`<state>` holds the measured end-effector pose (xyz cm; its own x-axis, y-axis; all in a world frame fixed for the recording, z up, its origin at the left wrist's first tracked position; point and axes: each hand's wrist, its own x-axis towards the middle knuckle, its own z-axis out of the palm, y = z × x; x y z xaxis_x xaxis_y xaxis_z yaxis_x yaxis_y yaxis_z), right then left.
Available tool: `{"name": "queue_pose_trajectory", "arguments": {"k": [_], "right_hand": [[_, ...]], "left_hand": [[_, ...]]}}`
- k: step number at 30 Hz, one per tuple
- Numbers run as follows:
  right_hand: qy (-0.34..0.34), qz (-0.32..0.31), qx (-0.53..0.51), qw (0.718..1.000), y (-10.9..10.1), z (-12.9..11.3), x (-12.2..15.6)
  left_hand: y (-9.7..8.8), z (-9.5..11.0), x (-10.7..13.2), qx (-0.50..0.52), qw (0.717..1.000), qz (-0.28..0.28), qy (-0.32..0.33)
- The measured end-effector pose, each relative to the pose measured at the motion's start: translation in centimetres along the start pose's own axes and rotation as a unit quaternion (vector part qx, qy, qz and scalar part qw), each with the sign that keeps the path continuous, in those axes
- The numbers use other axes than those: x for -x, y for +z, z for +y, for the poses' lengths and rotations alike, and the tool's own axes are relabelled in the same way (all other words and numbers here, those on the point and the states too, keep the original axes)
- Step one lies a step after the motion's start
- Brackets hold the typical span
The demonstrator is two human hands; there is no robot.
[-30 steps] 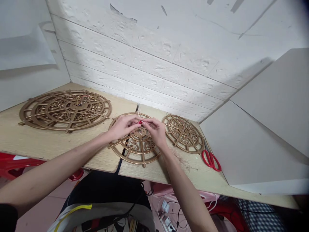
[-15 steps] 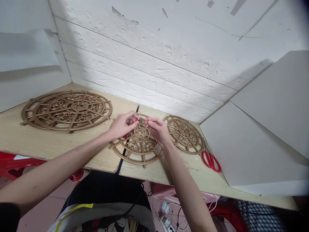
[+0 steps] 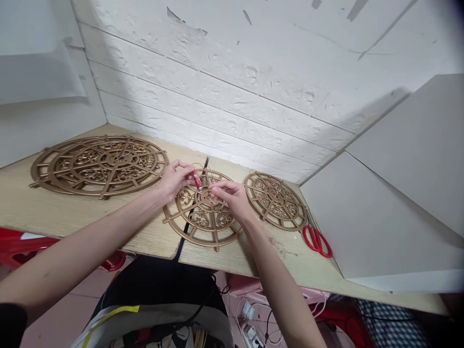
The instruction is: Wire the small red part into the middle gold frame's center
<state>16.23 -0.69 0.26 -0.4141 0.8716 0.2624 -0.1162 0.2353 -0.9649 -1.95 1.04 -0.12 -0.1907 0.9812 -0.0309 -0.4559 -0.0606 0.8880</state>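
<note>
Where the red tube (image 3: 196, 180) was mostly hidden in the left hand (image 3: 173, 180) half a second ago, it now shows mid-frame, slanting, pinched at its upper end above the middle gold wheel (image 3: 211, 203). The right hand (image 3: 232, 195) has dropped to the wheel's hub, fingers bunched; whether they pinch a wire I cannot tell. The hub now seems the point of work. A left wheel stack (image 3: 112, 161) and a right wheel (image 3: 272, 194) flank it, narrowing sideways room; bare desk (image 3: 152, 237) remains toward the bottom edge, and the white wall (image 3: 217, 106) bounds the back.
</note>
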Motion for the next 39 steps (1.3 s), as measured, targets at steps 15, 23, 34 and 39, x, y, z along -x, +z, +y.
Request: {"name": "queue_pose_trajectory", "arguments": {"k": [15,23,34,39], "right_hand": [[-0.025,0.023,0.111,0.993,0.53,0.40,0.06],[-0.047,0.043,0.156,0.986,0.65,0.53,0.20],[-0.077,0.072,0.244,0.964,0.54,0.80,0.18],[-0.112,0.081,0.290,0.947,0.54,0.91,0.14]], "left_hand": [[0.02,-0.12,-0.04,0.003,1.000,0.013,-0.028],[0.05,-0.08,-0.03,0.000,0.999,0.020,-0.031],[0.09,-0.15,-0.06,-0.001,1.000,0.016,-0.023],[0.17,-0.41,0.04,0.002,1.000,0.010,0.004]]}}
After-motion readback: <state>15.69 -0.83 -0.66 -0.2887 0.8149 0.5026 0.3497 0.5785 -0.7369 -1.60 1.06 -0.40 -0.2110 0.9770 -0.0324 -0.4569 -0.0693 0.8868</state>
